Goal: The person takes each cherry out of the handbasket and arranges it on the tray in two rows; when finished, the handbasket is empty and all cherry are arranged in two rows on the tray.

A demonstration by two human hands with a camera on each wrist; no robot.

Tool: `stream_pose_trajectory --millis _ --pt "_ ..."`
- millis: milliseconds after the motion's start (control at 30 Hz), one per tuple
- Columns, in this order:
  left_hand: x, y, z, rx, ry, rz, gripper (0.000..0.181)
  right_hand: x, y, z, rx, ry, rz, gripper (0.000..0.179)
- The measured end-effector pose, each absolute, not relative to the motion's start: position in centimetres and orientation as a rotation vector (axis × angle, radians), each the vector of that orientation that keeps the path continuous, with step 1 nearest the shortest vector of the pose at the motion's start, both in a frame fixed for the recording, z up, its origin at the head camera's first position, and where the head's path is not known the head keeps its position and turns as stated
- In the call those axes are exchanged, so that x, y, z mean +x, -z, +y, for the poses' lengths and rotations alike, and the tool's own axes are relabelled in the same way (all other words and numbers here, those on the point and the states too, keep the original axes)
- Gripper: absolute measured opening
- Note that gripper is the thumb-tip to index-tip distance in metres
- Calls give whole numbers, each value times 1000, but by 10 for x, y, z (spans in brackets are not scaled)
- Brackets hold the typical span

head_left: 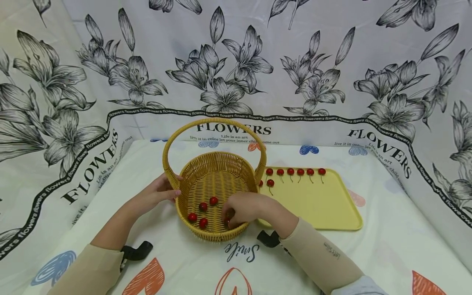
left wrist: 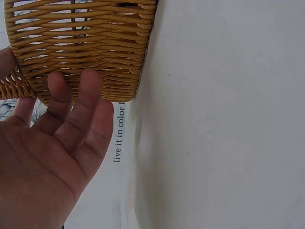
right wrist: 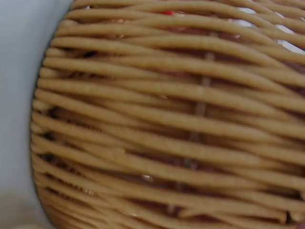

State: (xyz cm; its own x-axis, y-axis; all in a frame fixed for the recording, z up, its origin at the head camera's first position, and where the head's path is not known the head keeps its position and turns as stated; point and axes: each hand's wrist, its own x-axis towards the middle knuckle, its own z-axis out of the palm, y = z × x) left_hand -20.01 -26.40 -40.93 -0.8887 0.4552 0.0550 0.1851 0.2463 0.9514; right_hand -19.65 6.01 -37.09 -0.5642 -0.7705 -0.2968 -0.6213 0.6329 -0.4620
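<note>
A round wicker basket (head_left: 215,237) with a tall arched handle stands on the cloth. My left hand (head_left: 160,191) grips its left side by the foot of the handle, and in the left wrist view the fingers (left wrist: 88,90) lie against the outer weave. Down inside the basket, at the near right, my right hand (head_left: 243,208) pinches a cherry (head_left: 227,222), mostly hidden by the fingers. Several red cherries (head_left: 203,223) lie loose on the basket floor left of that hand. The right wrist view shows just the basket's weave (right wrist: 157,109) up close.
To the right of the basket lies a yellow tray (head_left: 313,209), its left end partly behind the basket and right arm. Several stemmed cherries (head_left: 290,171) form a row along its far edge, with a second row begun at left. A flower-printed curtain (head_left: 228,73) hangs behind.
</note>
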Motion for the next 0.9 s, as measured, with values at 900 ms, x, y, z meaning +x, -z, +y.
stream_pose_trajectory --millis 900 --pt "-201 412 -264 625 -1716 2264 44 -191 288 142 -1054 1059 2575 9"
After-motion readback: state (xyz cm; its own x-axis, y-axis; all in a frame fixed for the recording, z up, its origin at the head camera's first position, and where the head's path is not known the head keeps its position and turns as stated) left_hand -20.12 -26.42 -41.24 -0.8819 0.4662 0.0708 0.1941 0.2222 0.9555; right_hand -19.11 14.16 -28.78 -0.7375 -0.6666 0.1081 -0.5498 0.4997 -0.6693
